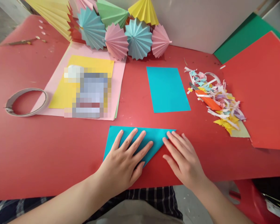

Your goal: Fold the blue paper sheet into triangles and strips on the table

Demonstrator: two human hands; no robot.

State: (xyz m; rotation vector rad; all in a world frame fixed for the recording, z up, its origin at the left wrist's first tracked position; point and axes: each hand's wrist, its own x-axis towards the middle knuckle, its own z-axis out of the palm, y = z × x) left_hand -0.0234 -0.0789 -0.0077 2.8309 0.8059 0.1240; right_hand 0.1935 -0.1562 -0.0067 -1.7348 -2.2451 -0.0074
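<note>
A teal paper folded into a triangle (154,134) lies on the red table (49,149) near the front edge. My left hand (124,158) lies flat on it, fingers spread, pressing the paper down. My right hand (182,158) rests flat beside it, fingers stretched out, their tips touching the triangle's slanted right edge. A second teal sheet (166,88), a flat rectangle, lies further back in the middle of the table.
A pile of paper scraps (218,99) with an orange cutter (207,100) sits right. Pink and yellow sheets (60,90) and a tape roll (25,102) lie left. Folded paper fans (121,34) stand at the back. Red and green boards (266,87) lean right.
</note>
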